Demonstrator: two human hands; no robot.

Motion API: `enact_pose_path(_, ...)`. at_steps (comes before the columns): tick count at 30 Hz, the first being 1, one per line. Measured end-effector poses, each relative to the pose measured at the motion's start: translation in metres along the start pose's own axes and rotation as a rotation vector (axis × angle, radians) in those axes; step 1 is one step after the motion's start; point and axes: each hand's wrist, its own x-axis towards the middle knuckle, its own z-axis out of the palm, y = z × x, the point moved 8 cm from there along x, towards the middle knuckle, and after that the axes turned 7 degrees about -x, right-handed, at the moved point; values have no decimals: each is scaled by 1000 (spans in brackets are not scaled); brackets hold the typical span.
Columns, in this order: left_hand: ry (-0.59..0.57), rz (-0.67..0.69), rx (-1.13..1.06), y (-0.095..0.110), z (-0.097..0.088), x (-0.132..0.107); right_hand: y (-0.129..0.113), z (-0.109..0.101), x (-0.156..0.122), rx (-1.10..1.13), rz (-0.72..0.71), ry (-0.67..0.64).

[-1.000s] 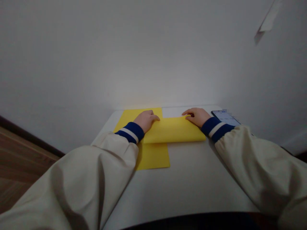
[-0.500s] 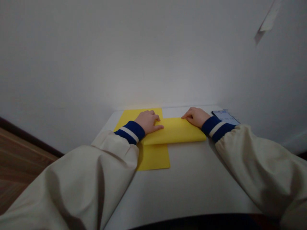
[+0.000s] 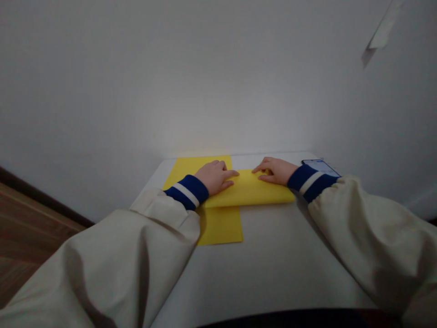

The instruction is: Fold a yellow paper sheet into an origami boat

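Paper [image 3: 254, 193] looks light, springy, crease-prone; we'd hold it flat along its edge nearest the wall [image 3: 218, 82], where our left hand [image 3: 214, 178] and right hand [image 3: 276, 171] rest half-open.

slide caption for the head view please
Left hand and right hand on folded yellow paper, atop a flat yellow sheet.

My left jacket sleeve [image 3: 112, 259] and right jacket sleeve [image 3: 372, 228] are cream, roomy and softly creased, gathering into snug deep-blue cuffs [image 3: 194, 185] — each banded with one off-white stripe [image 3: 311, 182]. Beyond them, my left hand [image 3: 214, 176] and right hand [image 3: 277, 171] are bare.
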Motion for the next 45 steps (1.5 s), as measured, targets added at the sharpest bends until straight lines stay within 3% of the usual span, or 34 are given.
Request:
enact_pose_path(4, -15, 31, -12, -1, 4, 0, -5, 4, 1, 66, -58, -27)
enact_pose_path(10, -6, 151, -91, 7, 11, 4, -12, 0, 2, 63, 12, -51)
enact_pose_path(16, -21, 126, -112, 13, 10, 11, -24, -7, 5, -10, 170, -106)
enact_pose_path(22, -37, 124, -129, 21, 9, 17, -29, -7, 7, -114, 248, -80)
enact_pose_path(36, -36, 85, -163, 15, 2, 11, -29, -6, -1, -39, 232, 8)
enact_pose_path(45, -36, 46, -187, 9, 7, 9, -33, -4, -4, 15, 205, 9)
